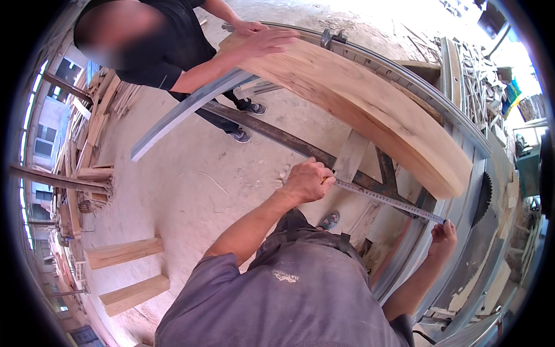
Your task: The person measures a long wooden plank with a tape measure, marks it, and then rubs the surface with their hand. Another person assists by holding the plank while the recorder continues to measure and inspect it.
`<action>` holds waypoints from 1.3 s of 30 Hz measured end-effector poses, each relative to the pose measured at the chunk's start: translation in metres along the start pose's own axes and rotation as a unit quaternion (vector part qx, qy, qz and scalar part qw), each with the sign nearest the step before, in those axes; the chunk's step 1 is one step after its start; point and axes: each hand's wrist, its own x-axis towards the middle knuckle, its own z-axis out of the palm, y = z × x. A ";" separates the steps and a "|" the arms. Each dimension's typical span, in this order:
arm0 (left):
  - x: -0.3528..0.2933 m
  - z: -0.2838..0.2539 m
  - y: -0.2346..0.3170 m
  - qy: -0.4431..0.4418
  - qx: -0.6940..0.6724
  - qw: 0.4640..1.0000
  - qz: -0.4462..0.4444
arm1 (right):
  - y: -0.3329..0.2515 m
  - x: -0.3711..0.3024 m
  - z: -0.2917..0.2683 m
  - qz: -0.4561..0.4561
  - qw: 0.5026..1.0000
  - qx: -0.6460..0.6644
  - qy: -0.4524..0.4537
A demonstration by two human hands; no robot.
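My left hand [308,180] is closed around a tape measure, its case mostly hidden by my fingers. The pale blade of the tape measure [390,201] stretches out to the right, in front of the near end of a thick wooden plank [370,104]. At the blade's far right end, the fingers of my right hand [443,238] pinch its tip, close to the saw table. The long plank lies on a metal frame beside a ruled fence rail [399,75]. A co-worker's hand [269,43] rests on the plank's far end.
A toothed circular saw blade [484,199] stands up just right of my right hand. A person in black [167,46] stands at the far left. Two timber blocks [124,253] sit on the floor at left, and stacked lumber [95,127] lines the wall.
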 end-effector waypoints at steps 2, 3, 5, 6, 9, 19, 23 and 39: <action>0.006 -0.010 0.000 0.003 0.006 1.000 -0.011 | -0.007 0.002 0.011 -0.011 1.000 -0.011 -0.003; 0.009 -0.015 0.001 0.010 0.009 1.000 -0.004 | -0.011 0.002 0.018 -0.016 1.000 -0.014 0.000; 0.017 -0.024 0.001 0.020 0.014 1.000 0.013 | -0.016 0.000 0.025 -0.033 0.999 -0.019 0.005; 0.022 -0.026 -0.001 0.029 0.017 0.999 0.031 | -0.016 0.001 0.026 -0.039 0.999 -0.018 0.004; 0.037 -0.037 -0.009 0.049 0.020 0.996 0.065 | -0.015 0.005 0.026 -0.049 0.999 -0.022 0.006; 0.105 -0.109 -0.071 0.094 0.069 0.989 0.086 | -0.041 0.083 -0.006 -0.090 0.974 -0.102 0.181; 0.126 -0.107 -0.075 0.096 0.055 0.989 0.100 | -0.042 0.100 0.009 -0.052 0.963 -0.075 0.255; 0.150 -0.091 -0.098 0.131 0.024 0.980 0.149 | -0.021 0.135 -0.038 0.017 0.985 -0.043 0.168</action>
